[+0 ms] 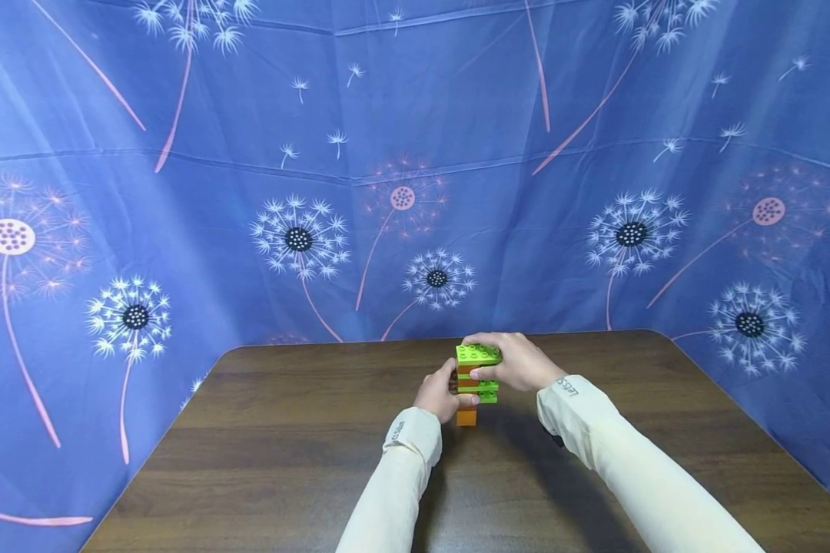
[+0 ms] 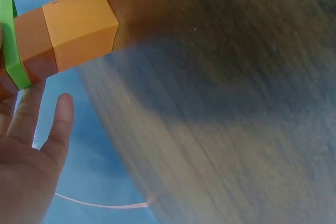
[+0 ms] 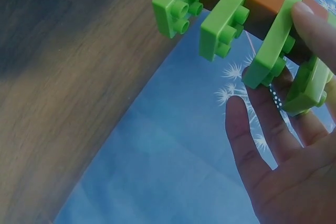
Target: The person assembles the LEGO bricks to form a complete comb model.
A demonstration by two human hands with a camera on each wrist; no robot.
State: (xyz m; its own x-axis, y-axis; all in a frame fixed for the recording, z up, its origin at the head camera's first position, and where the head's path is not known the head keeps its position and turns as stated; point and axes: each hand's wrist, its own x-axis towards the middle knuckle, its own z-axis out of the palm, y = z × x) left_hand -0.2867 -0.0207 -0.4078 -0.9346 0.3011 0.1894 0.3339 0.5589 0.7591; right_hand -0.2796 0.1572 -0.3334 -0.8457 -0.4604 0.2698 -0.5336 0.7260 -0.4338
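Note:
A tower of orange and green toy building bricks (image 1: 466,417) stands upright over the table, its green layers jutting to the right. My left hand (image 1: 437,394) grips its middle from the left, thumb across the front. Higher up, my right hand (image 1: 522,362) holds the tower from the right, with the thumb on the front and fingers behind the top green brick (image 1: 477,353). In the left wrist view the lowest, lighter orange brick (image 2: 81,27) adjoins its own reflection. Several green bricks (image 3: 226,19) with studs stick out in the right wrist view.
The brown wooden table (image 1: 283,461) has rounded far corners. Behind it hangs a blue cloth (image 1: 512,253) with dandelion prints, close to the back edge and along both sides. Shadows of the arms fall on the tabletop.

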